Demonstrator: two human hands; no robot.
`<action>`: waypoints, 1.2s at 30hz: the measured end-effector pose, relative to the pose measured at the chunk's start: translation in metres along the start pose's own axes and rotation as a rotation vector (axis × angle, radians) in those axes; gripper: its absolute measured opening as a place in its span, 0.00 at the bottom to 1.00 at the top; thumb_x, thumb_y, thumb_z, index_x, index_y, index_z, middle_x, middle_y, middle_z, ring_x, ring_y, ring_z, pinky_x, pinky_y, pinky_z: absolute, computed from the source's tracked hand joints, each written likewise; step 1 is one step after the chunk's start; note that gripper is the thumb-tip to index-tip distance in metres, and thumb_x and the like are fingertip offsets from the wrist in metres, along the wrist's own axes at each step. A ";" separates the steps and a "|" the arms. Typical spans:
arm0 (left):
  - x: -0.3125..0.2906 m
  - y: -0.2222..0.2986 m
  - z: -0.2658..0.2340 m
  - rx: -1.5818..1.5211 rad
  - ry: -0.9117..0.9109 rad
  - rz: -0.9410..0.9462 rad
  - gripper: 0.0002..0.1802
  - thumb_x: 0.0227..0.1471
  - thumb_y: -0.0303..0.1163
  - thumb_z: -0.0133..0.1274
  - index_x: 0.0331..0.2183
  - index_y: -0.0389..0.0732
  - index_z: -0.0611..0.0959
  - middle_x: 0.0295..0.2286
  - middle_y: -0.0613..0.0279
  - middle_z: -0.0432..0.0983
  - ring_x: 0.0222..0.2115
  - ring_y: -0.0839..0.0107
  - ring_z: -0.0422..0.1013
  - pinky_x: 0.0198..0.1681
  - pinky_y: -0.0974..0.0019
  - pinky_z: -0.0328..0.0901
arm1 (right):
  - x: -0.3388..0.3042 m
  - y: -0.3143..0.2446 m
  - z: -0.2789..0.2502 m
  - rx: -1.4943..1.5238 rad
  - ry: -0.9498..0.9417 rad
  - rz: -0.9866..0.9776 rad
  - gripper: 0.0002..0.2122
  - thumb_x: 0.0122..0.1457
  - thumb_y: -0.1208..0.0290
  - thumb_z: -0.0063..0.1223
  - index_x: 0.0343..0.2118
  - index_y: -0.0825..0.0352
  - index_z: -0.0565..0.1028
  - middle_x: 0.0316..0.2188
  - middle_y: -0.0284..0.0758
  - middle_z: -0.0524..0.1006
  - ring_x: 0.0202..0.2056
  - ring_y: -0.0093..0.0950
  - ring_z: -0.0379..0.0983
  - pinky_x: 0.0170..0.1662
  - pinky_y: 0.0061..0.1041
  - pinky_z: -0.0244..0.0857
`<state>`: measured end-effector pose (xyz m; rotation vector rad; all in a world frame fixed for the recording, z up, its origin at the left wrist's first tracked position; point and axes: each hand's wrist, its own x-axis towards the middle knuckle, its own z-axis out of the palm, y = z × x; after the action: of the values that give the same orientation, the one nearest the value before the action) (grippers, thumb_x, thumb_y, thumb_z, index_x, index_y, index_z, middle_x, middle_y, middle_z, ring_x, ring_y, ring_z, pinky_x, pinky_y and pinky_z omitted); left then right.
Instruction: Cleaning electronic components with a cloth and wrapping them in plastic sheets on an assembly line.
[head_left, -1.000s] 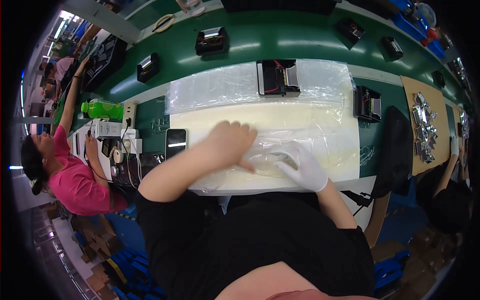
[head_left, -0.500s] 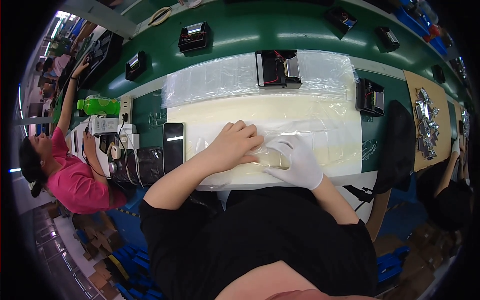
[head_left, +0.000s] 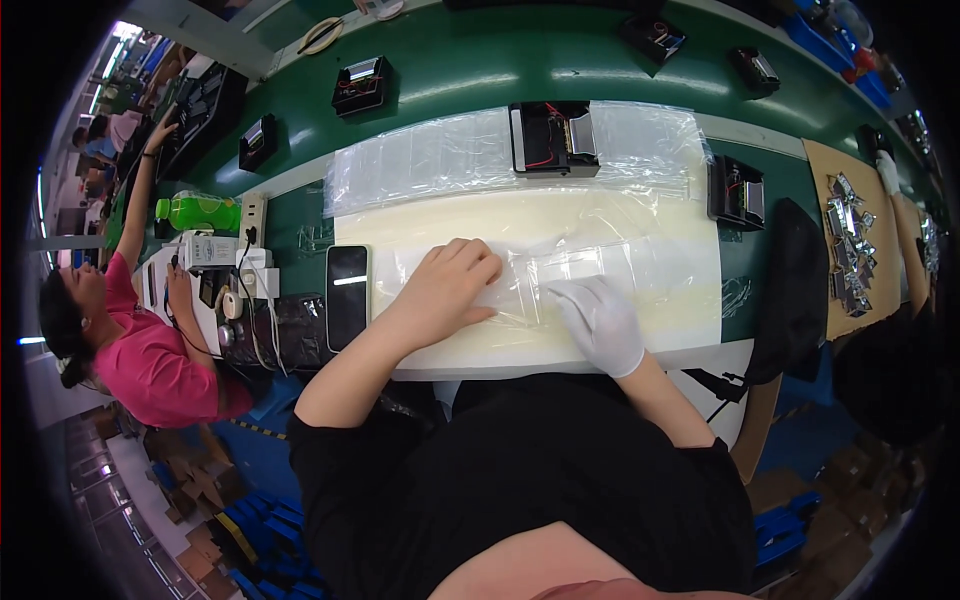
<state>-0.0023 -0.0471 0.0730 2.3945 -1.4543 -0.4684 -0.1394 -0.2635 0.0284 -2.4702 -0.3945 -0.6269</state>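
Strips of thin clear plastic film (head_left: 640, 262) lie on a pale yellowish-white sheet (head_left: 690, 325) in front of me. My bare left hand (head_left: 445, 288) rests on the film with its fingers bent and the thumb held apart. To its right, my white-gloved right hand (head_left: 602, 325) has thumb and fingertips drawn together at a piece of the film. Beyond both hands, a black open box (head_left: 553, 140) with red wires and a silvery part stands on a wide stack of clear plastic sleeves (head_left: 420, 165).
A phone (head_left: 348, 298) lies left of the sheet, near chargers and a green bottle (head_left: 200, 212). Another black box (head_left: 737, 192) stands right. More boxes (head_left: 360, 87) sit on the green surface beyond. Cardboard (head_left: 868, 290) holds silvery parts. Co-workers sit on both sides.
My hands have moved apart, the left one leftward; the right thumb has closed toward its fingers. Boxes on the far green surface have shifted left. The right co-worker's arm now reaches forward.
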 end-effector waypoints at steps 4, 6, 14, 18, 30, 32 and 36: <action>-0.003 -0.001 0.000 -0.019 0.034 -0.013 0.19 0.43 0.35 0.64 0.36 0.45 0.73 0.40 0.63 0.66 0.44 0.63 0.64 0.50 0.63 0.59 | 0.008 -0.011 0.003 -0.079 -0.070 0.060 0.25 0.48 0.58 0.63 0.48 0.65 0.74 0.34 0.36 0.74 0.31 0.31 0.70 0.37 0.25 0.66; -0.004 -0.001 -0.001 -0.030 0.052 -0.024 0.19 0.44 0.36 0.64 0.36 0.45 0.73 0.41 0.62 0.66 0.45 0.63 0.64 0.51 0.63 0.59 | 0.014 -0.019 0.005 -0.112 -0.131 0.167 0.27 0.48 0.53 0.62 0.50 0.63 0.74 0.33 0.36 0.74 0.30 0.31 0.70 0.35 0.25 0.65; 0.009 -0.004 -0.003 0.065 0.148 -0.201 0.16 0.51 0.40 0.59 0.35 0.43 0.72 0.33 0.60 0.70 0.40 0.61 0.68 0.49 0.61 0.61 | 0.024 -0.023 0.009 -0.252 -0.249 0.212 0.31 0.47 0.47 0.60 0.52 0.60 0.72 0.31 0.35 0.73 0.27 0.31 0.69 0.30 0.26 0.65; 0.024 -0.004 0.011 -0.008 0.307 -0.078 0.14 0.54 0.40 0.57 0.35 0.42 0.72 0.29 0.59 0.72 0.35 0.63 0.70 0.43 0.63 0.63 | 0.024 -0.023 0.011 -0.273 -0.264 0.213 0.31 0.48 0.46 0.59 0.53 0.59 0.72 0.31 0.34 0.73 0.27 0.30 0.68 0.28 0.26 0.64; 0.049 -0.007 -0.010 -0.656 -0.056 -0.494 0.15 0.56 0.38 0.56 0.40 0.39 0.71 0.23 0.60 0.75 0.22 0.65 0.71 0.29 0.68 0.64 | 0.033 -0.023 0.013 -0.312 -0.247 0.291 0.31 0.49 0.46 0.58 0.55 0.58 0.71 0.32 0.33 0.74 0.24 0.30 0.70 0.25 0.24 0.64; 0.042 -0.009 -0.016 -0.670 -0.081 -0.477 0.16 0.56 0.37 0.56 0.41 0.39 0.72 0.23 0.61 0.75 0.21 0.66 0.70 0.28 0.68 0.64 | 0.035 -0.023 0.010 -0.321 -0.258 0.305 0.31 0.50 0.46 0.58 0.55 0.58 0.71 0.32 0.33 0.74 0.24 0.30 0.70 0.25 0.24 0.65; 0.022 -0.006 -0.034 -0.277 -0.446 -0.314 0.23 0.52 0.39 0.60 0.45 0.39 0.71 0.27 0.59 0.76 0.25 0.63 0.71 0.32 0.66 0.65 | 0.035 -0.019 0.003 -0.166 -0.248 0.304 0.27 0.52 0.50 0.56 0.53 0.60 0.73 0.31 0.34 0.74 0.24 0.32 0.71 0.26 0.24 0.66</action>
<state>0.0260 -0.0610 0.0986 2.3858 -1.0655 -1.2577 -0.1164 -0.2420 0.0521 -2.7021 -0.0553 -0.2362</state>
